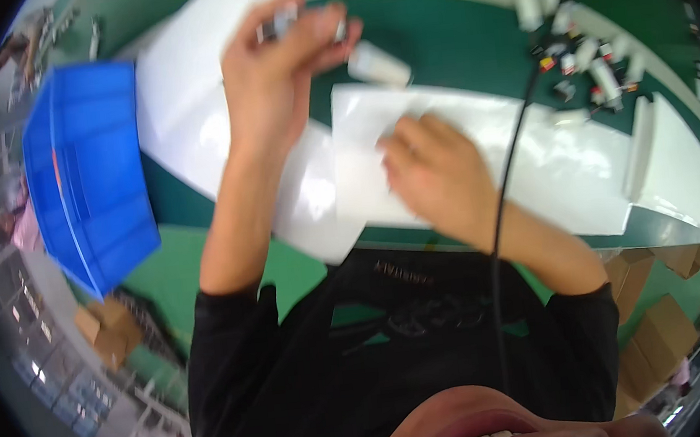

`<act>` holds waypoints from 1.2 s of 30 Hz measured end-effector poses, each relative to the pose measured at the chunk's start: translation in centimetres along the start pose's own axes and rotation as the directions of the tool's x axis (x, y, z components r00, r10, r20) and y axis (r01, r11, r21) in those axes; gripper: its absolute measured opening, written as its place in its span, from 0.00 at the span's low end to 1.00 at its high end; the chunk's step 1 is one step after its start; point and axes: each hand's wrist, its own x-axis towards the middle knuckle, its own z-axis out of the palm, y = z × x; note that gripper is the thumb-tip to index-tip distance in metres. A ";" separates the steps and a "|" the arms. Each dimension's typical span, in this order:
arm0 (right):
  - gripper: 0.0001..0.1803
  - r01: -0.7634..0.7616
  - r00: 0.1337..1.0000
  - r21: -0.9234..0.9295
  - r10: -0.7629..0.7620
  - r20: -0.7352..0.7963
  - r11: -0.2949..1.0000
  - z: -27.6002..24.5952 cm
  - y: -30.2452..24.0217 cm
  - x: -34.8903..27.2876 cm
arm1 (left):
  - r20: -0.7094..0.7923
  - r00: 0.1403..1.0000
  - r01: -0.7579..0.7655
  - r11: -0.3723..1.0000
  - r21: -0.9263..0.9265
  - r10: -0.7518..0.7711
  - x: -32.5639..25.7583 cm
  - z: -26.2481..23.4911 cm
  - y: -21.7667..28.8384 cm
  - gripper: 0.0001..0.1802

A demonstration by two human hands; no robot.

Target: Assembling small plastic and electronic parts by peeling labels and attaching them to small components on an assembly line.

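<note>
My left hand is raised over the far edge of a white sheet, its fingers curled round a small grey-and-white piece too blurred to name. Just right of its fingertips lies a short white cylinder-like piece on the green table. My right hand is lower and nearer to me, over a second glossy white sheet. Its fingers are bent and drawn together. Whatever may be between them is hidden or too small to make out.
A blue plastic bin stands at the left. Many small white, black and red parts lie scattered at the far right, near a white folded panel. A black cable hangs across the view. Cardboard boxes sit below the table's right end.
</note>
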 end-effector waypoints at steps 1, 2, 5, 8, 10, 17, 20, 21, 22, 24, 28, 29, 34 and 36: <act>0.03 0.000 1.000 -0.026 0.000 0.020 1.000 -0.1 -0.3 0.3 | -0.012 1.000 0.027 0.999 -0.023 -0.027 0.1 -0.2 -0.5 0.15; 0.03 -0.005 0.999 -0.060 0.008 0.041 0.998 -0.1 -0.5 0.5 | -0.023 0.997 0.067 0.997 -0.048 -0.068 0.4 -0.5 -1.6 0.17; 0.05 -0.091 0.982 -0.101 0.106 0.156 0.991 -0.1 -1.0 1.1 | 0.022 0.992 0.126 0.983 -0.137 -0.124 0.5 -0.8 -3.7 0.14; 0.07 -0.216 0.944 -0.053 0.222 0.242 0.975 -0.4 -1.2 2.2 | 0.056 0.995 0.092 0.991 -0.100 -0.087 -0.1 -0.7 -4.2 0.13; 0.08 -0.279 0.916 -0.034 0.277 0.292 0.960 -0.5 -1.3 3.0 | 0.074 0.996 0.054 0.993 -0.107 -0.046 -0.2 -1.1 -4.4 0.13; 0.07 -0.048 0.999 -0.164 0.044 -0.026 0.985 1.0 -1.5 0.8 | 0.111 0.993 0.050 0.994 -0.095 -0.039 -0.1 -1.4 -4.8 0.16; 0.07 0.129 0.977 -0.185 -0.157 -0.147 0.974 1.4 -0.8 -0.3 | 0.094 0.995 0.025 0.999 -0.047 -0.021 -0.1 -1.5 -5.1 0.16; 0.08 0.136 0.975 -0.197 -0.167 -0.148 0.971 1.6 -0.5 -0.6 | 0.084 0.996 0.008 1.000 -0.026 -0.006 -0.3 -1.4 -5.1 0.16; 0.09 0.144 0.973 -0.204 -0.177 -0.150 0.968 1.8 -0.3 -0.7 | 0.073 0.997 -0.009 1.000 0.000 0.009 -0.4 -1.4 -5.1 0.16; 0.11 0.159 0.964 -0.204 -0.197 -0.178 0.966 2.0 -0.3 -1.2 | 0.119 0.992 -0.064 0.991 0.116 0.050 -0.5 -0.7 -5.9 0.15; 0.08 0.171 0.949 -0.167 -0.208 -0.237 0.971 2.2 -0.2 -1.8 | 0.149 0.984 -0.136 0.955 0.262 0.099 -0.9 0.0 -6.2 0.11; 0.07 0.156 0.950 -0.139 -0.187 -0.251 0.978 2.4 -0.3 -1.8 | 0.158 0.982 -0.141 0.949 0.281 0.099 -1.0 0.3 -6.2 0.11; 0.07 0.196 0.971 -0.252 -0.224 -0.085 0.948 0.7 -1.2 -2.3 | 0.168 0.980 -0.155 0.941 0.301 0.108 -1.3 0.5 -6.5 0.11; 0.06 0.278 0.927 -0.255 -0.328 -0.180 0.926 1.1 -0.1 -2.7 | 0.144 0.983 -0.157 0.931 0.330 0.115 -1.1 0.8 -6.9 0.10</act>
